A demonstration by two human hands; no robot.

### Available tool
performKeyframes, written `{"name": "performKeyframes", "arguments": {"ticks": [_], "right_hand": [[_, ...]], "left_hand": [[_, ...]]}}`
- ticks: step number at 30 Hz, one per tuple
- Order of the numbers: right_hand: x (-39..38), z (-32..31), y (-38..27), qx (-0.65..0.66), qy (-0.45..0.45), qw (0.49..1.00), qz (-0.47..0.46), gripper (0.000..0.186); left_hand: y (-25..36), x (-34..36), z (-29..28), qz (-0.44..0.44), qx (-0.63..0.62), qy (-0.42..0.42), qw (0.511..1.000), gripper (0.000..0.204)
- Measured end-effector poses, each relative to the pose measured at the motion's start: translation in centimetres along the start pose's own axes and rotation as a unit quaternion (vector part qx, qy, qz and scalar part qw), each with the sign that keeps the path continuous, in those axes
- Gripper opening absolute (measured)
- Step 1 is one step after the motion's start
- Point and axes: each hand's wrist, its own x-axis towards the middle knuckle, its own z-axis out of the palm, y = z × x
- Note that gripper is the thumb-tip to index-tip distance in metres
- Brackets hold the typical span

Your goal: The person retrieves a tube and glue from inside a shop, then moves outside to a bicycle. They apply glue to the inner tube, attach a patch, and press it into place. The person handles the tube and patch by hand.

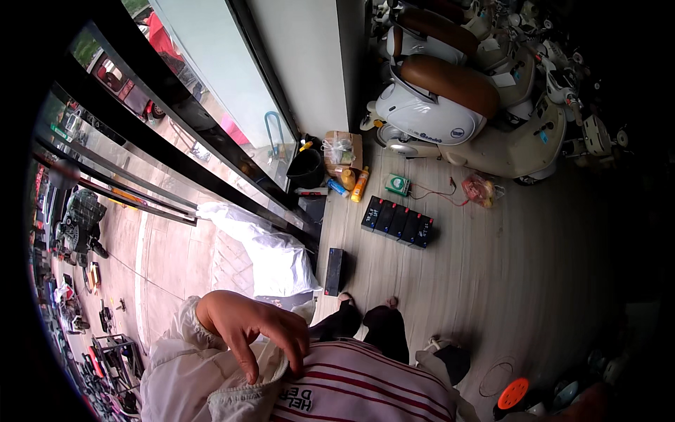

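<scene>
Jacket point(190, 369) lies near left beneath the person's left hand point(261, 332), thumb and fingers spread; the right hand is out of view, state untellable. Dark letters mark the striped shirt point(373, 376), pale handwriting the far black batteries point(399, 222).

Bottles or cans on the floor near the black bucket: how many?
3 visible: a yellow bottle in front of the cardboard box, an orange bottle right of it, a blue can lower left. More may be hidden.

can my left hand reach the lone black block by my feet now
Probably not without bending: the left hand is up by the jacket; the black block, though uncovered, lies on the floor.
</scene>
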Motion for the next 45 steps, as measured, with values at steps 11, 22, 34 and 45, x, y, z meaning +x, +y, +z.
{"name": "performKeyframes", "arguments": {"ticks": [11, 22, 34, 45], "right_hand": [[3.6, 24.1, 13.6, 0.551, -0.177, 0.812, 0.070, 0.030], [9.1, 41.8, 18.8, 0.783, -0.397, 0.454, 0.152, 0.029], [0.5, 75.7, 11.7, 0.611, -0.403, 0.376, 0.568, 0.019], [-13.6, 124.8, -11.3, 0.505, -0.580, 0.403, 0.496, 0.024]], "left_hand": [[3.6, 10.0, -15.2, 0.109, 0.047, 0.213, 0.970, 0.018], [-8.7, 10.8, -24.5, -0.173, -0.096, 0.466, 0.862, 0.018], [-27.9, -8.2, -39.5, -0.262, -0.162, 0.741, 0.597, 0.024], [-43.5, -21.6, -45.5, -0.285, -0.223, 0.790, 0.494, 0.020]]}}
